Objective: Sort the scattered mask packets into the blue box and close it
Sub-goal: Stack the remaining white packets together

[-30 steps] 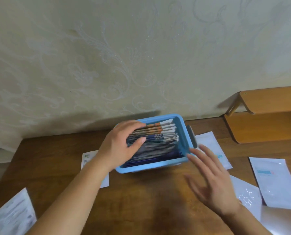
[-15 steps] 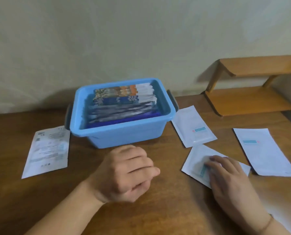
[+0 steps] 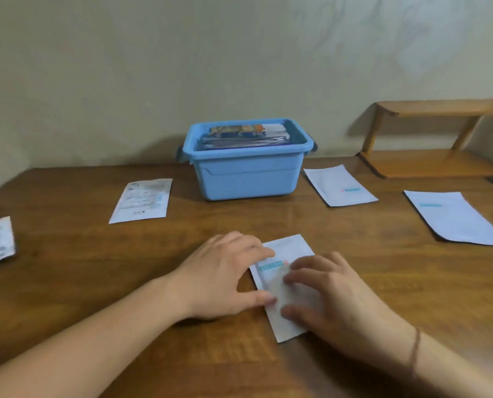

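Both hands' spread fingers (image 3: 302,278) press a white packet (image 3: 287,248), hiding its lower half; print blurred.

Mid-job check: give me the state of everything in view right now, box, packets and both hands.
blue box: open, no lid in view, packets standing inside.
near packet: flat on the table, under both hands.
left hand: fingers on the near packet's left edge.
right hand: fingers pressing on the near packet.
other packets: four, loose, flat on the table.
wooden shelf: nothing visible on it.
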A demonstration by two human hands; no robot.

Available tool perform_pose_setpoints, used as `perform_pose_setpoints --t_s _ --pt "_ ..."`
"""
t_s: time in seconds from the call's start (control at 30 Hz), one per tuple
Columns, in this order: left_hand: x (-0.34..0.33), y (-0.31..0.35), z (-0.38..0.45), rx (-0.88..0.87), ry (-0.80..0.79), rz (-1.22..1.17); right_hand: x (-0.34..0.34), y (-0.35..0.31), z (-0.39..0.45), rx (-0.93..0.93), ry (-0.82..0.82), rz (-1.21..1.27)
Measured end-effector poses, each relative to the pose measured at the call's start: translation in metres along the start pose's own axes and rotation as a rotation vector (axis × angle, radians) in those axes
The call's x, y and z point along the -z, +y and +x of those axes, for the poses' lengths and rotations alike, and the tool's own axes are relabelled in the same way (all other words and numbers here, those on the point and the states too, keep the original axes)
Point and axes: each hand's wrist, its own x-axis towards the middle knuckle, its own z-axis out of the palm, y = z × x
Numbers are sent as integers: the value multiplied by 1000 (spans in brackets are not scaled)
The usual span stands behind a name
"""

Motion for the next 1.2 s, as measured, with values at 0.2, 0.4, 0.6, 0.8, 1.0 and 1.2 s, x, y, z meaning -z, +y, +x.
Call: perform_pose_setpoints --t_s 0.2,0.4,0.6,0.8,1.0,1.2 --pt "10 24 -45 170 -216 -83 -19 -27 -31 121 33 -41" --pt "19 30 -32 174 -337 -204 29 22 -22 -83 61 47" --pt "15 50 -9 90 -470 -130 74 141 -14 -678 55 -201" --pt "28 49 1 78 -558 -141 68 127 -29 -616 13 -298" --pt "38 63 2 54 -489 -156 23 50 -103 -211 134 -400" --pt "21 100 56 139 -63 -255 1 46 -121 -69 289 -358"
